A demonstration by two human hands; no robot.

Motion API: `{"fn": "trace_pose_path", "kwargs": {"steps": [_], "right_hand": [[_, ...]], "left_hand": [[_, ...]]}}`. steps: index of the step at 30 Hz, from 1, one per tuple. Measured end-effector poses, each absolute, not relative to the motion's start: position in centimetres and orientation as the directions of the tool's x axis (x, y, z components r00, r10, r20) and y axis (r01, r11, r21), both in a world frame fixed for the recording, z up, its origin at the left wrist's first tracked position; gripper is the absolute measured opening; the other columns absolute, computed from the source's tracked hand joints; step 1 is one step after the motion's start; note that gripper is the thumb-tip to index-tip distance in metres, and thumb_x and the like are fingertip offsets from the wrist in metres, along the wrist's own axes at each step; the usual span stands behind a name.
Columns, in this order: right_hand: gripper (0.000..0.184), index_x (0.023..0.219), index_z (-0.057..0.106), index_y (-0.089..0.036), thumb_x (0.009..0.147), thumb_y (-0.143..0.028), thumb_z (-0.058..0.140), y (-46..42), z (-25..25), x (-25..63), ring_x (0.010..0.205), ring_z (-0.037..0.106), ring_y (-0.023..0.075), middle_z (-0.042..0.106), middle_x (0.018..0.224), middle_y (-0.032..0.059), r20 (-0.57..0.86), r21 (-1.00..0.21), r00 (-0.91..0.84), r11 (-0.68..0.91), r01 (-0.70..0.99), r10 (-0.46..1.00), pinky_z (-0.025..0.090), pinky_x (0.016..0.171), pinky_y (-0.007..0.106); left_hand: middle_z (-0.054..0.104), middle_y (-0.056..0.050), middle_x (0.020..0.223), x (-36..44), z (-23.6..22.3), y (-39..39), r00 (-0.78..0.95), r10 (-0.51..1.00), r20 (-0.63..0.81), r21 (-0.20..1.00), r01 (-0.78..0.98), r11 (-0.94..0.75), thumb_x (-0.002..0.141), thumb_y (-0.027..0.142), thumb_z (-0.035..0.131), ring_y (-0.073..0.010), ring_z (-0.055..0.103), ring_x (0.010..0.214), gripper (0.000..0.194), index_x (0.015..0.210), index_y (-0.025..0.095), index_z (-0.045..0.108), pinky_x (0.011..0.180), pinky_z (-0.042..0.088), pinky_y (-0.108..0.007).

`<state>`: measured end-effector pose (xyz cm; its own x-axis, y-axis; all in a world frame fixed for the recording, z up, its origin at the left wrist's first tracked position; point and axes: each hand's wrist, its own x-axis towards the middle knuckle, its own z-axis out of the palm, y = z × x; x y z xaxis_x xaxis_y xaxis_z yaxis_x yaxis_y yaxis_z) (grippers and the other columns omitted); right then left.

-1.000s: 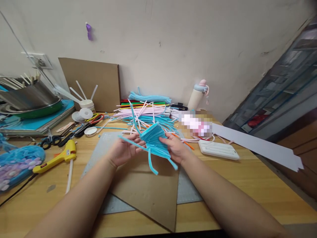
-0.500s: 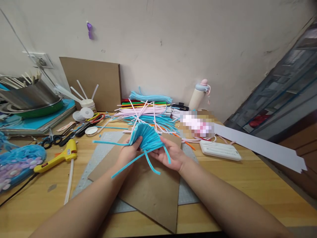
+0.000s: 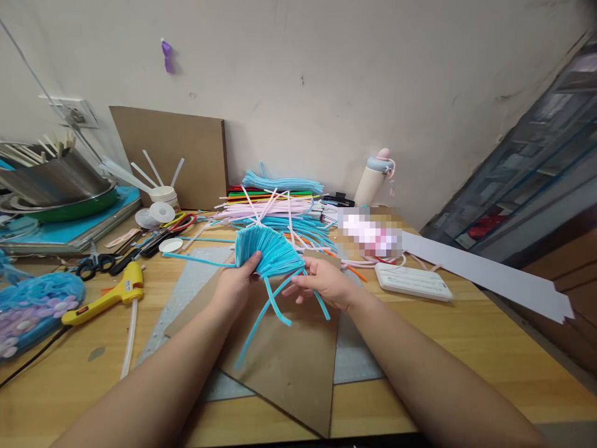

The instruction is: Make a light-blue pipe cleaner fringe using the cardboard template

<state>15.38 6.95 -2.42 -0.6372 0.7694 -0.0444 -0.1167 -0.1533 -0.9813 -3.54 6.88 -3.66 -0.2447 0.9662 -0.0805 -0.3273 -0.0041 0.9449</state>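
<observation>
A fan-shaped piece of bright blue pipe cleaners point(image 3: 270, 252), packed side by side, is held up in front of me. My left hand point(image 3: 236, 283) grips its left side, thumb on the front face and fingers behind. One long loose end points left past that hand. Other loose ends hang from the lower edge, one crossing beneath it towards the lower right corner. At that corner my right hand point(image 3: 321, 283) has its thumb and fingers closed around a blue pipe cleaner strand point(image 3: 270, 308); part of this hold is hidden.
Below the hands lies a cardboard sheet point(image 3: 289, 361) over a grey cutting mat point(image 3: 357, 354). Pipe cleaner bundles point(image 3: 280, 208) are heaped behind. To the left are a yellow glue gun point(image 3: 112, 295), scissors point(image 3: 96, 264) and a flowered blue piece point(image 3: 41, 308). A white power strip-like box point(image 3: 413, 282) sits right.
The blue piece has turned and shifted left, with its ribbed face now towards me. My left hand has taken hold of its left side. My right hand has moved to its lower right corner.
</observation>
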Motion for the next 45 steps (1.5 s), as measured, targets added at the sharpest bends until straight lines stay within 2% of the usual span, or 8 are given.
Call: {"fn": "trace_pose_path", "kwargs": {"steps": [6,12,24,32,35,39,42,45], "right_hand": [[0.024,0.087,0.053,-0.013,0.075,-0.032,0.061,7.9,-1.7,17.1,0.04,0.045,0.0027,0.063,0.072,0.0039,-0.109,-0.986,-0.591,-0.161,-0.036,0.799,0.024,0.032,0.012],[0.025,0.073,0.05,-0.015,0.071,-0.038,0.062,7.8,-1.6,17.1,0.036,0.028,0.0004,0.052,0.059,-0.0045,-0.174,-0.971,-0.541,-0.236,-0.046,0.823,0.014,0.034,0.015],[0.02,0.074,0.056,-0.015,0.068,-0.033,0.061,8.2,-2.4,16.9,0.041,0.031,0.003,0.046,0.052,-0.0057,-0.144,-0.989,-0.403,-0.119,0.088,0.904,0.016,0.038,0.016],[0.023,0.078,0.065,-0.014,0.073,-0.034,0.055,7.0,-3.5,15.4,0.047,0.042,0.0058,0.054,0.058,-0.0021,-0.145,-0.901,-0.544,0.117,0.419,0.827,0.03,0.044,0.018],[0.02,0.075,0.063,-0.015,0.075,-0.031,0.051,6.4,-4.2,14.7,0.04,0.041,0.0052,0.055,0.056,-0.0021,-0.228,-0.867,-0.554,0.092,0.49,0.801,0.03,0.04,0.018],[0.018,0.074,0.064,-0.016,0.076,-0.027,0.05,5.9,-4.7,14.2,0.041,0.044,0.0081,0.057,0.055,-0.0007,-0.185,-0.826,-0.52,0.155,0.542,0.834,0.031,0.042,0.02],[0.019,0.077,0.066,-0.018,0.077,-0.028,0.051,5.8,-4.7,14.3,0.058,0.053,0.013,0.064,0.068,0.0023,-0.102,-0.798,-0.504,0.232,0.557,0.858,0.036,0.053,0.023],[0.021,0.083,0.068,-0.02,0.08,-0.028,0.049,5.9,-4.7,14.4,0.076,0.057,0.0169,0.067,0.085,0.0037,-0.011,-0.764,-0.504,0.318,0.562,0.864,0.04,0.066,0.026]], "left_hand": [[0.066,-0.004,0.069,-4.5,-4.0,7.8,-0.222,0.974,-0.044,0.931,-0.363,-0.041,0.056,0.035,0.076,-0.0187,0.064,0.066,0.043,0.09,0.012,0.062,0.057,0.051,-0.027],[0.063,-0.002,0.069,-4.5,-3.8,7.6,-0.146,0.989,-0.035,0.926,-0.377,-0.023,0.058,0.031,0.075,-0.0121,0.059,0.055,0.039,0.089,0.012,0.061,0.049,0.048,-0.023],[0.063,-0.002,0.064,-4.8,-0.2,4.2,0.031,0.899,-0.437,0.805,-0.432,0.406,0.068,0.019,0.068,-0.0083,0.055,0.047,0.013,0.077,0.013,0.06,0.037,0.044,-0.015],[0.068,-0.01,0.083,-7.3,-1.4,-1.7,0.081,0.746,-0.661,0.617,-0.508,0.602,0.079,0.017,0.056,-0.0138,0.065,0.068,0.011,0.088,0.011,0.06,0.063,0.055,-0.022],[0.068,-0.011,0.086,-9.2,-1.8,-2.7,0.019,0.823,-0.568,0.774,-0.329,0.541,0.072,0.022,0.064,-0.0196,0.065,0.077,0.025,0.095,0.013,0.057,0.069,0.055,-0.029],[0.062,-0.012,0.1,-12.1,-1.1,-3.3,-0.387,0.894,-0.226,0.931,0.184,0.315,0.067,0.025,0.064,-0.0234,0.063,0.076,0.053,0.115,0.015,0.045,0.063,0.053,-0.039],[0.042,-0.015,0.127,-11.8,0.1,-4.2,-0.617,0.577,0.535,0.689,0.714,0.124,0.069,0.025,0.058,-0.0294,0.052,0.105,0.058,0.123,0.014,0.039,0.083,0.047,-0.043],[0.048,-0.005,0.124,-9.0,0.5,-4.5,-0.113,0.703,0.702,0.335,0.924,-0.186,0.076,0.019,0.049,-0.0262,0.042,0.117,0.041,0.117,0.021,0.048,0.101,0.034,-0.04]]}}
